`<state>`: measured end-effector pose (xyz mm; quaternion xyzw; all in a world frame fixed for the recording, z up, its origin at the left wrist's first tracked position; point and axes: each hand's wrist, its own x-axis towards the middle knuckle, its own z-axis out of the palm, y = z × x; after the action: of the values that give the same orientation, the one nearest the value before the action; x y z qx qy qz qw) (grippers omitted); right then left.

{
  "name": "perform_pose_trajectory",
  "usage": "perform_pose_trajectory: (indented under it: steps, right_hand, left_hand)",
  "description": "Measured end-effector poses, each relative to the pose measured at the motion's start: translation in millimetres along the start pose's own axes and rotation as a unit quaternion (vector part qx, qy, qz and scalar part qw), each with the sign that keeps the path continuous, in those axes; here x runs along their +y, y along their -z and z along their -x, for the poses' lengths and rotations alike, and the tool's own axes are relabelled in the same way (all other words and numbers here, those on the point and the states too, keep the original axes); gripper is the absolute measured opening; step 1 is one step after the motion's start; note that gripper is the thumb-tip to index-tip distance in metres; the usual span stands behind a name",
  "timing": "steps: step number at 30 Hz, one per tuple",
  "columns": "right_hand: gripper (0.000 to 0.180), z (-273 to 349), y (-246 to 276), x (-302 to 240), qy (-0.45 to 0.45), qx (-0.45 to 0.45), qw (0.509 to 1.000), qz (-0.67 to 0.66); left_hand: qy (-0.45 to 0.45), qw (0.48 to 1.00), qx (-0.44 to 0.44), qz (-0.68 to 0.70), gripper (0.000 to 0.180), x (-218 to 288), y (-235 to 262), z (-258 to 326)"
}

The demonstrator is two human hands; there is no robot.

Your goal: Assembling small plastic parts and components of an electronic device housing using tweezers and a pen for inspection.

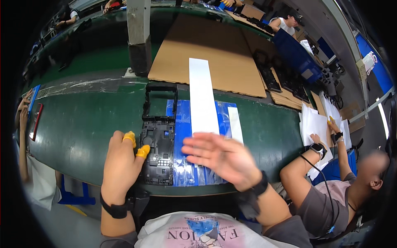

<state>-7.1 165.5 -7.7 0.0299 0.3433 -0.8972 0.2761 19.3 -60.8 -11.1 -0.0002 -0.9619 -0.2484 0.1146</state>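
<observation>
A black plastic frame (157,151) lies on the green table in front of me, with an open handle-like loop at its far end. My left hand (123,161) is at its left edge, yellow finger covers on the thumb and one finger. The thumb tip meets or overlaps that edge; thumb and finger are apart. My right hand (223,157) is open and slightly blurred, palm showing and fingers stretched left. Below it are a long white strip (200,91) and a blue sheet (182,165) with clear film. A shorter white strip (235,124) lies to the right.
Large cardboard sheets (206,45) lie beyond, beside a metal post (139,41). Black parts (285,84) rest on cardboard at the far right. A co-worker on my right handles white sheets (310,124). Another person's hands at far left are near a red-edged object (37,122).
</observation>
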Motion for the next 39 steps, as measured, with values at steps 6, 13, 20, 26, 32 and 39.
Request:
perform_pose_trajectory:
  steps: [6, 13, 20, 26, 32, 39]
  right_hand:
    - [0.059, 33.3, -20.2, -27.2, 0.053, -0.117, 0.991, 0.020]
    - [0.074, 49.5, 29.7, -39.6, 0.092, -0.052, 0.974, 0.202]
    - [0.017, 28.0, 2.0, -18.7, 0.192, 0.162, 0.940, 0.229]
    - [0.017, 14.3, 20.0, -10.5, 0.171, 0.159, 0.931, 0.280]
    - [0.019, 15.5, 21.9, -11.9, 0.138, 0.164, 0.953, 0.213]
    - [0.019, 18.6, 25.0, -8.8, 0.149, 0.176, 0.919, 0.319]
  left_hand:
    - [0.078, 0.985, 0.037, 0.146, 0.016, -13.9, 0.3, 1.2]
    - [0.048, 0.824, 0.138, 0.547, 0.044, 14.0, 16.7, -7.6]
    - [0.064, 0.706, 0.109, 0.697, 0.040, 73.7, 12.7, -36.5]
    - [0.068, 0.749, 0.081, 0.654, 0.050, 72.3, -8.7, -35.8]
    - [0.076, 0.689, 0.077, 0.717, 0.041, 54.3, -13.4, -42.0]
    - [0.061, 0.660, 0.116, 0.740, 0.034, 49.6, -10.1, -43.2]
